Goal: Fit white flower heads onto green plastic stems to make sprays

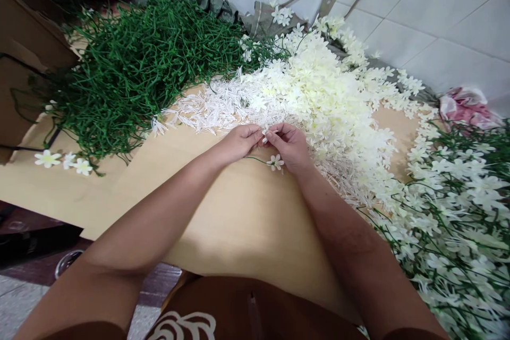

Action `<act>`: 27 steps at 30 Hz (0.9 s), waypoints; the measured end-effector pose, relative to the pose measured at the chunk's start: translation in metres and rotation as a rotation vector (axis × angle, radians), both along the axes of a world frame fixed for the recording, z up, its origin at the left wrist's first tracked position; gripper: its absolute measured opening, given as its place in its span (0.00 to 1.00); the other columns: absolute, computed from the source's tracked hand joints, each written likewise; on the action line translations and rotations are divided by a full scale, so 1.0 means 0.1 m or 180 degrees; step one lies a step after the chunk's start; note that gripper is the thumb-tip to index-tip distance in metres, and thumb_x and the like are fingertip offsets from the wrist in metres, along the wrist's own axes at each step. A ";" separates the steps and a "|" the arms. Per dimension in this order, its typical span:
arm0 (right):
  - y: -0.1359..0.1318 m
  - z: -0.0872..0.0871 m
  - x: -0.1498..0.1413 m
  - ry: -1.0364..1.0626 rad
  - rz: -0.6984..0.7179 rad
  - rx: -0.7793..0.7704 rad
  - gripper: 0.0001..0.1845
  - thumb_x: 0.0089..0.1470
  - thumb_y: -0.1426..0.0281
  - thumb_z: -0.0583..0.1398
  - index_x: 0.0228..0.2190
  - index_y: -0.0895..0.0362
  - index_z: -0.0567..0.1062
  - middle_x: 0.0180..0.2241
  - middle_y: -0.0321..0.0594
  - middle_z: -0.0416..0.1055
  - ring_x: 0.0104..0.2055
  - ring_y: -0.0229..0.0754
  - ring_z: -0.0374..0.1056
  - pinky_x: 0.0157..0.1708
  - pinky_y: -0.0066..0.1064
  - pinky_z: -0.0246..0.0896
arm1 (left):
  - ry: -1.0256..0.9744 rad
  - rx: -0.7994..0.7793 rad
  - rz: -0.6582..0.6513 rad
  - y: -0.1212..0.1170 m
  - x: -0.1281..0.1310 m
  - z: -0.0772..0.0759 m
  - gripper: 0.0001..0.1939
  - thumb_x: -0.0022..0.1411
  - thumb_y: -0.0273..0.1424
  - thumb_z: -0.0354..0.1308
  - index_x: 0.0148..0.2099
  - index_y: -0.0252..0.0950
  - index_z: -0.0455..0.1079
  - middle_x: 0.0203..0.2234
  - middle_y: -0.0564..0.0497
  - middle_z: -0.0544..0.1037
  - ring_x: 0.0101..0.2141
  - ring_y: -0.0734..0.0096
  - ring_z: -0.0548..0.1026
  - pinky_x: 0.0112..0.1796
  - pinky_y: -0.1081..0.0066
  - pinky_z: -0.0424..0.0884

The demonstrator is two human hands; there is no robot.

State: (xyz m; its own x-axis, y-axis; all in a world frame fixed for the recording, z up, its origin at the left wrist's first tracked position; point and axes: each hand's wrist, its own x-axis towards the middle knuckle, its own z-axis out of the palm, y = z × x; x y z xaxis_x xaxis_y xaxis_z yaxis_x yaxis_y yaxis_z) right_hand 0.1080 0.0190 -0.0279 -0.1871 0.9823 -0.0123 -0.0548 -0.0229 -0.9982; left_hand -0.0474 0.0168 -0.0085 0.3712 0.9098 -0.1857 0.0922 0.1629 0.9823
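Observation:
My left hand and my right hand meet fingertip to fingertip over the board. The left fingers are closed on a thin green artificial flower stem, which comes out below the hand. One white artificial flower with open petals hangs on that stem, just under my right hand. Between the two sets of fingertips is a small white flower piece, pinched by my right thumb and fingers; its details are partly hidden. Just beyond the hands lie loose white stamens in a pile.
A heap of green stems lies back left, beside a cardboard box. Loose white blossoms are piled back right. Flowers on stems lie along the right. A tan board lies before me; a tiled wall stands behind.

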 end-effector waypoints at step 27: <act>-0.03 0.09 0.02 -0.0559 0.0124 0.0467 0.23 0.36 0.52 0.70 0.20 0.55 0.69 0.21 0.35 0.70 0.26 0.36 0.66 0.28 0.30 0.62 | 0.0161 -0.0016 -0.0154 0.02 0.01 -0.02 0.16 0.52 0.36 0.59 0.20 0.35 0.58 0.15 0.58 0.58 0.19 0.82 0.53 0.22 0.76 0.47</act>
